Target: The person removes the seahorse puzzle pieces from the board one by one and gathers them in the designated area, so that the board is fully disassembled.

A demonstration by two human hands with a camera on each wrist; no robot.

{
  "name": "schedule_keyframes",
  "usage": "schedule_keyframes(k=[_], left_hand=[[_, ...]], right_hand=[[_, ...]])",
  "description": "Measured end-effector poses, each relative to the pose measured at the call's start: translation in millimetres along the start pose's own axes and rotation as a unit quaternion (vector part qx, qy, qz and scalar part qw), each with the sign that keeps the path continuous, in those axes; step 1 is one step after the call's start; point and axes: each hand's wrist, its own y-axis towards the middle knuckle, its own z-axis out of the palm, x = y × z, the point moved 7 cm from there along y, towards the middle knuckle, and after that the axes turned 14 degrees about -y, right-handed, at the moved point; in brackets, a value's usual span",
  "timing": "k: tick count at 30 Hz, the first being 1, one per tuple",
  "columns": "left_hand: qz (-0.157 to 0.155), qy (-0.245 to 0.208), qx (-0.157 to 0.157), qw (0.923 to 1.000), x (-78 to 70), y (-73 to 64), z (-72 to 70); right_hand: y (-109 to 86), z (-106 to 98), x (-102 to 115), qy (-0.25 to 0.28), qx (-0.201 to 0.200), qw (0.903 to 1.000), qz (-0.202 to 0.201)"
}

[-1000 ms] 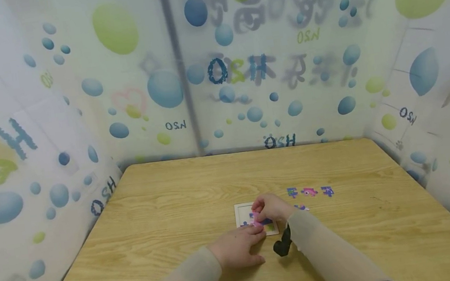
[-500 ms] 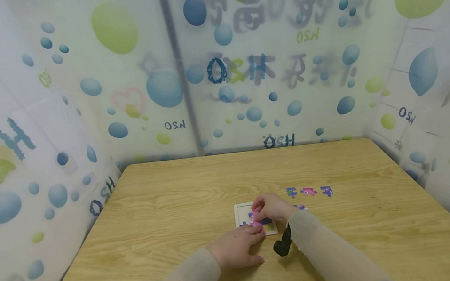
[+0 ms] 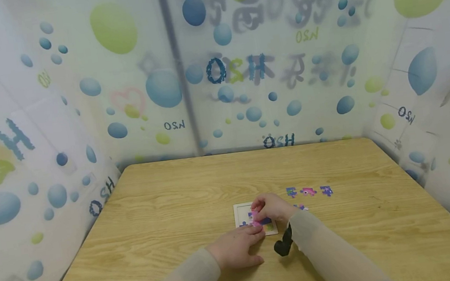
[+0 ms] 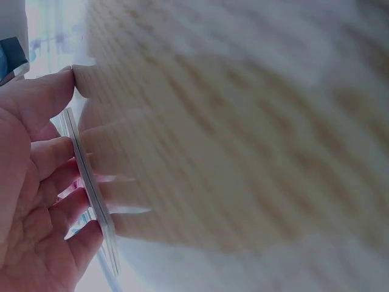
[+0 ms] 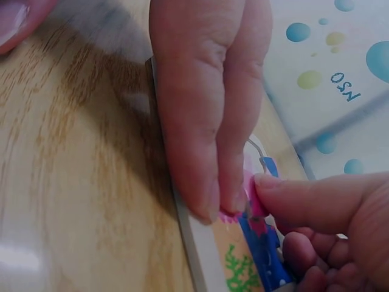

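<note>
A small white puzzle tray (image 3: 241, 210) lies on the table, partly filled with blue, pink and orange puzzle pieces. My left hand (image 3: 239, 248) rests at its near left edge, with straight fingers pressing on the pieces. In the left wrist view, those fingers (image 4: 58, 210) lie across the tray's edge. Over the tray's right side, my right hand (image 3: 273, 207) pinches a pink puzzle piece (image 5: 260, 210) between thumb and finger. That piece sits beside the left fingertips, against a blue part of the picture. The hands hide much of the tray, so how the piece fits cannot be seen.
Several loose puzzle pieces lie right of the tray, among them a pink one with an eye (image 3: 308, 191), a purple-blue one (image 3: 326, 190) and one partly behind the right wrist (image 3: 301, 207). The wooden table (image 3: 164, 200) meets patterned curtains (image 3: 134, 100) behind.
</note>
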Motion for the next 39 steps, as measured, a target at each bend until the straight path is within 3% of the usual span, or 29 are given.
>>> schedule_keyframes(k=[15, 39], left_hand=[[-0.003, 0.000, 0.000, 1.0000, 2.3, 0.7, 0.9], [-0.001, 0.001, 0.001, 1.0000, 3.7, 1.8, 1.9]], right_hand=[[-0.5, -1.6, 0.0, 0.006, -0.017, 0.9998, -0.008], [-0.5, -1.5, -1.1, 0.020, -0.011, 0.9997, -0.008]])
